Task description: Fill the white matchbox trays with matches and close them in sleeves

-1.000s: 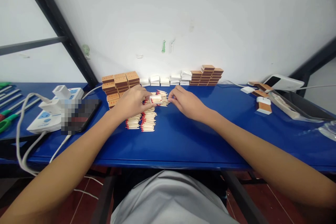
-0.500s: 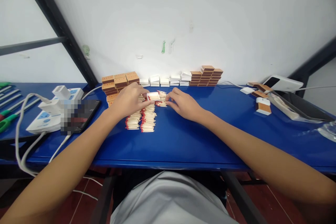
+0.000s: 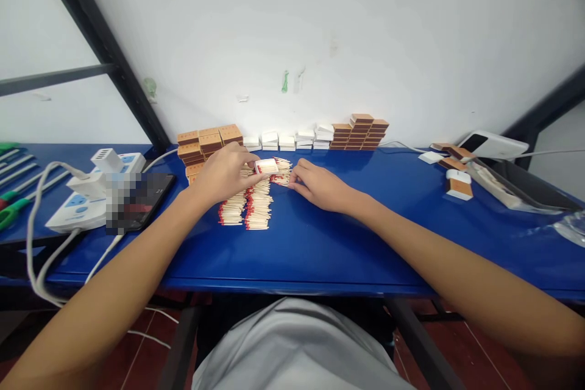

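A plain light-grey garment point(image 3: 297, 347) is worn, its cloth draped in broad, soft folds. The left forearm point(image 3: 123, 274) and right forearm point(image 3: 439, 253) are bare, as are the left hand point(image 3: 223, 175) and right hand point(image 3: 322, 186).

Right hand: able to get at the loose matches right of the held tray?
Probably yes. The right hand sits beside those loose matches, with nothing visible between; the tray in the left hand hides only their left edge.
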Available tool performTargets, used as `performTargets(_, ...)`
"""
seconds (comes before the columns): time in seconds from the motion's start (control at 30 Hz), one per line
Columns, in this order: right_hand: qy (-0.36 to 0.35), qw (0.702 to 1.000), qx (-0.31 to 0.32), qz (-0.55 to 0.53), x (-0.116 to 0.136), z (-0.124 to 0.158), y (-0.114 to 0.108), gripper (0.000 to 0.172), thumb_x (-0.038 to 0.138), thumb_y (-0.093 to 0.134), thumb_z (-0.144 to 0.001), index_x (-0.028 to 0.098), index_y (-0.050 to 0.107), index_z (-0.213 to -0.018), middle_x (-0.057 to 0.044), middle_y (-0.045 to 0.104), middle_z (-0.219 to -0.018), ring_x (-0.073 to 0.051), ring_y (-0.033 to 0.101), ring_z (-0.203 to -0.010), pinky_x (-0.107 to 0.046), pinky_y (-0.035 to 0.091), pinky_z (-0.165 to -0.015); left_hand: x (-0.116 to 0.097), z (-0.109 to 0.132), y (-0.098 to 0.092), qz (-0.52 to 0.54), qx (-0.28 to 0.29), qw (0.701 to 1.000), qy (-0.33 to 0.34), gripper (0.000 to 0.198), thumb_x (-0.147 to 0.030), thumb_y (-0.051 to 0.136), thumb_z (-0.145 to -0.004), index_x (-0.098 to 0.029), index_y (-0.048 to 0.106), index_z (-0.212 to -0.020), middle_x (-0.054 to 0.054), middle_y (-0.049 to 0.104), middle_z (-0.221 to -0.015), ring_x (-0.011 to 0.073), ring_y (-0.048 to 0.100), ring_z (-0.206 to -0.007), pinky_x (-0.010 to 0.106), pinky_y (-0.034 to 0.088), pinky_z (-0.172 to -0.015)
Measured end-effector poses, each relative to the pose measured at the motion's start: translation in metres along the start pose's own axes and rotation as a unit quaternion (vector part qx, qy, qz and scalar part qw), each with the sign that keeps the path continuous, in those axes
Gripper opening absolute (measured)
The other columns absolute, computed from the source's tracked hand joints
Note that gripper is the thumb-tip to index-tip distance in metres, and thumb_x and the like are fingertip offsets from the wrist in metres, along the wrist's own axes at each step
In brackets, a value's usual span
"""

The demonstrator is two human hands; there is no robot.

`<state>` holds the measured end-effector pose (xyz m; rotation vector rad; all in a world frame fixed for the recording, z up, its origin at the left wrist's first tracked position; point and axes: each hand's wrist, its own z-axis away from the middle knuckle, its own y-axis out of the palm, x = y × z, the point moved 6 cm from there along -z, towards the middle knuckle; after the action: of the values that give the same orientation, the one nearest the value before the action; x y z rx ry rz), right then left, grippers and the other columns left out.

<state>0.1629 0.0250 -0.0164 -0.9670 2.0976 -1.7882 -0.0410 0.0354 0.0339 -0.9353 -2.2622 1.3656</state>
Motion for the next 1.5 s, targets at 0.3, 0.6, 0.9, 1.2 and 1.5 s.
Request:
performTargets(0.3,0.024,0.999,-0.020,0.005,0.007,0.000,0.007,0.009,0.027,0.061,-0.106,0.019,0.065,-0.106,-0.009,0.064,-0.115,-0.020,0.063,-0.092,-0.031,0.044,-0.079,0.000,0.000,0.002,0.011,0.008,1.000,-0.005,0.043,-0.057,0.067,-0.097,-0.018,0.082,-0.107,0.013,0.077,-0.101,0.0321,0.067,-0.103,0.044,0.052,-0.089)
performTargets(0.6,0.045,0.999,0.005,0.020,0.001,-0.001,0.005,0.012,0.027,0.058,-0.108,0.019,0.065,-0.101,-0.009,0.064,-0.109,-0.021,0.064,-0.088,-0.031,0.043,-0.074,0.001,0.001,0.003,0.006,0.006,1.000,-0.008,0.036,-0.054,0.072,-0.094,-0.020,0.080,-0.103,0.011,0.076,-0.098,0.0290,0.066,-0.095,0.040,0.050,-0.082)
performTargets(0.9,0.002,0.996,-0.090,-0.008,0.006,0.005,-0.023,0.011,0.027,0.053,-0.109,0.020,0.061,-0.108,-0.010,0.062,-0.113,-0.023,0.062,-0.094,-0.033,0.044,-0.080,-0.015,0.001,0.012,0.023,0.032,0.999,0.028,0.035,-0.052,0.074,-0.094,-0.018,0.080,-0.099,0.010,0.074,-0.088,0.0286,0.065,-0.092,0.039,0.048,-0.081)
performTargets(1.2,0.016,0.992,-0.126,-0.021,0.008,0.004,-0.021,0.013,0.027,0.051,-0.109,0.021,0.061,-0.105,-0.009,0.064,-0.111,-0.023,0.063,-0.093,-0.033,0.043,-0.079,-0.022,0.000,0.010,0.045,0.025,0.998,0.038,0.036,-0.053,0.073,-0.096,-0.018,0.080,-0.099,0.009,0.074,-0.087,0.0269,0.064,-0.090,0.038,0.048,-0.080)
performTargets(1.5,0.083,0.995,-0.044,0.010,-0.013,-0.002,0.003,0.011,0.028,0.062,-0.104,0.020,0.067,-0.098,-0.008,0.067,-0.104,-0.022,0.064,-0.088,-0.032,0.042,-0.074,-0.001,0.000,0.000,0.003,-0.010,1.000,-0.004,0.044,-0.059,0.068,-0.097,-0.018,0.081,-0.104,0.012,0.076,-0.096,0.0300,0.065,-0.096,0.040,0.049,-0.080)
